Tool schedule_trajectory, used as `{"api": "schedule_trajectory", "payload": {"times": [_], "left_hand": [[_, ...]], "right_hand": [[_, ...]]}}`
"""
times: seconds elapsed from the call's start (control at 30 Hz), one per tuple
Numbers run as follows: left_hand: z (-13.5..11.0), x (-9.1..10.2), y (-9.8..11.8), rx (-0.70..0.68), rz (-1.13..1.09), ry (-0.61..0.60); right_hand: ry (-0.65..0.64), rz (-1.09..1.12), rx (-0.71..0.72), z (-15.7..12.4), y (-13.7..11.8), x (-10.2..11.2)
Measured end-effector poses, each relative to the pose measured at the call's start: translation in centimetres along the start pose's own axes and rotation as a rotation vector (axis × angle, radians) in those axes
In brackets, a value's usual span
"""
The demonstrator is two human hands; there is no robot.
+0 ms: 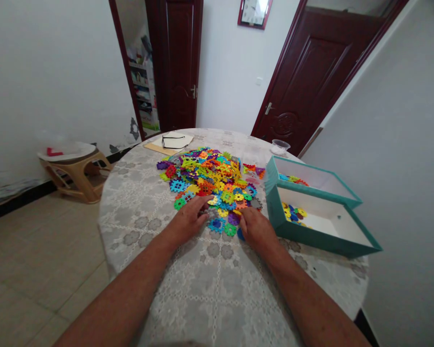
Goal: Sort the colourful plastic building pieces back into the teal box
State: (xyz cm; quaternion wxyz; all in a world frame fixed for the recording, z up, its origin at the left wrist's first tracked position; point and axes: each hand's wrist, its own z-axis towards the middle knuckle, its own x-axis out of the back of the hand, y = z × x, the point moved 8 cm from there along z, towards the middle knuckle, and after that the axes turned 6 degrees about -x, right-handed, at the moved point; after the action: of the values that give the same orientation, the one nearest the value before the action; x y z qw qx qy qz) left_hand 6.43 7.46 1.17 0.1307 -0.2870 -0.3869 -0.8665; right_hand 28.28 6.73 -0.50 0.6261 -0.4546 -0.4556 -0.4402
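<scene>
A heap of colourful plastic gear-shaped building pieces [211, 168] lies in the middle of the table, with loose pieces spread along its near side. My left hand [190, 219] rests at the near left of these, thumb and forefinger apart. Its fingertips are at a yellow gear piece [213, 200]. Across from it, my right hand [256, 226] is closed, pinching a second yellow gear piece [237, 212] by the edge. A purple gear piece [233, 219] and a green gear piece [230, 230] lie between the hands. The right fingers are partly hidden.
On the right stand two teal boxes: the nearer box [318, 238] holds small round pieces, the farther box [332, 180] more pieces. A clear plastic bowl [280, 146] sits behind them. Glasses [175, 142] lie on papers at the back left. A stool [75, 173] stands left.
</scene>
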Motion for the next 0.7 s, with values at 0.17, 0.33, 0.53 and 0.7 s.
{"api": "schedule_trajectory", "payload": {"times": [0.17,0.33,0.53,0.7], "left_hand": [[0.1,0.6,-0.1,0.137,-0.08,0.029],[-0.5,1.5,-1.2,0.382,-0.245,0.161],[-0.6,2.9,-1.6,0.434,-0.163,0.283],[-0.5,2.6,-1.5,0.393,-0.08,0.247]], "right_hand": [[0.161,0.093,-0.001,-0.1,0.8,1.3],[0.271,0.447,0.071,-0.9,-1.2,2.0],[0.097,0.422,0.193,-0.7,-4.9,-0.5],[0.058,0.282,0.197,-0.7,-5.3,-1.6]]}}
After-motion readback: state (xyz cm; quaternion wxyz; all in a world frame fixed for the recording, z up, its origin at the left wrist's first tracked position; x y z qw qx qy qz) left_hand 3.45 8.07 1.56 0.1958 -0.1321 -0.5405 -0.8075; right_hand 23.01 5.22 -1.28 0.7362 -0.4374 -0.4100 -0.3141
